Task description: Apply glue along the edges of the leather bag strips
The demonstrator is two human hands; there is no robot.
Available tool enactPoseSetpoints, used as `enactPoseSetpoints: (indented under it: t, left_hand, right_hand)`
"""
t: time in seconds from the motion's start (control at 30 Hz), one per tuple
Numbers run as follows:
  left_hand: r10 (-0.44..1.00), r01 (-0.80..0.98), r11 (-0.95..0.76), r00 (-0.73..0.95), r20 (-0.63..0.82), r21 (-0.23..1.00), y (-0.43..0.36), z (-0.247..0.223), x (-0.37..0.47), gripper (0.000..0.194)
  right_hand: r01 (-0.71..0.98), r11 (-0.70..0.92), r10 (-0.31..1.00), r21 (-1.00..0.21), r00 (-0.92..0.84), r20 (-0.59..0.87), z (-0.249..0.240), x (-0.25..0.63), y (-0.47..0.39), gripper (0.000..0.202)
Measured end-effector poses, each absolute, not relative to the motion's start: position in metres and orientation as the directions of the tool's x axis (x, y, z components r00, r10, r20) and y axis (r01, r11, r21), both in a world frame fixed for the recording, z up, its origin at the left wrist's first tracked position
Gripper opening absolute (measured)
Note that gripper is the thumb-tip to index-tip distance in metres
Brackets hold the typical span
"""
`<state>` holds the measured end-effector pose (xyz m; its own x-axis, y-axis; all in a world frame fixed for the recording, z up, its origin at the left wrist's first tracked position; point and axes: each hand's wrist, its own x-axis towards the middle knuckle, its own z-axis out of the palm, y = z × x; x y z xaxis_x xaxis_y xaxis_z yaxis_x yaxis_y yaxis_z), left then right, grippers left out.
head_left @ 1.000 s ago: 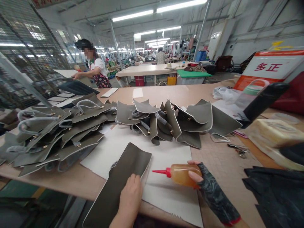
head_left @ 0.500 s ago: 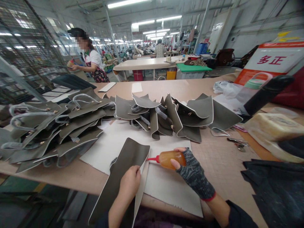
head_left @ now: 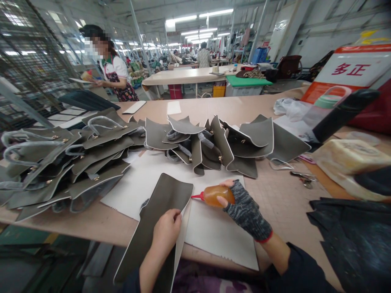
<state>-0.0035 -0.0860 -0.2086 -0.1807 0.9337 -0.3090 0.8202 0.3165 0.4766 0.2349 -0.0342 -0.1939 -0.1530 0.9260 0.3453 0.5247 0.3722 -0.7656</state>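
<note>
Left hand [head_left: 166,232], bare, pressing down on the near part of a long grey-green leather panel with a pale edge [head_left: 159,215], fingers closed over its right edge and lifting that edge slightly off the white paper sheet [head_left: 214,232] underneath. Panel's long axis running from the near edge of the tan tabletop [head_left: 284,199] away toward the far right, its near end overhanging the tabletop's edge. Right hand [head_left: 241,207], in a dark knitted fingerless glove, clamped around a small amber squeeze bottle with a red nozzle [head_left: 215,195], held almost level. Nozzle pointing left, its tip touching or just beside the panel's right edge, a little beyond the left hand's fingers; bottle thus to the right of the panel, and the right hand the nearer one to the nozzle's contact point. Farther off, heaps of matching grey-green leather bag parts with handles [head_left: 91,158] spread across the left and middle of the tabletop. Well apart at far left, another person in a patterned apron [head_left: 117,79] standing at a neighbouring surface.
</note>
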Motion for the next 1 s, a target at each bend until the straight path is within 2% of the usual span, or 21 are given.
enactPoseSetpoints:
  t: [0.23,0.53,0.73,1.0]
  left_hand:
    - [0.928,0.815,0.332,-0.193,-0.318,0.474,-0.086,-0.206,-0.002,0.027]
    - [0.926,0.808,0.339,-0.196,-0.323,0.483,-0.085,-0.206,0.002,0.027]
    - [0.929,0.806,0.331,-0.188,-0.319,0.491,-0.086,-0.206,0.002,0.026]
    - [0.932,0.805,0.327,-0.188,-0.31,0.495,-0.086,-0.203,0.003,0.026]
  right_hand:
    - [0.513,0.306,0.949,-0.802,-0.097,0.299,-0.195,0.238,-0.038,0.032]
    - [0.498,0.321,0.943,-0.805,-0.086,0.323,-0.199,0.238,-0.032,0.035]
    - [0.498,0.289,0.957,-0.818,-0.119,0.265,-0.197,0.238,-0.045,0.034]
    - [0.388,0.215,0.975,-0.896,-0.128,0.179,-0.201,0.238,-0.067,0.032]
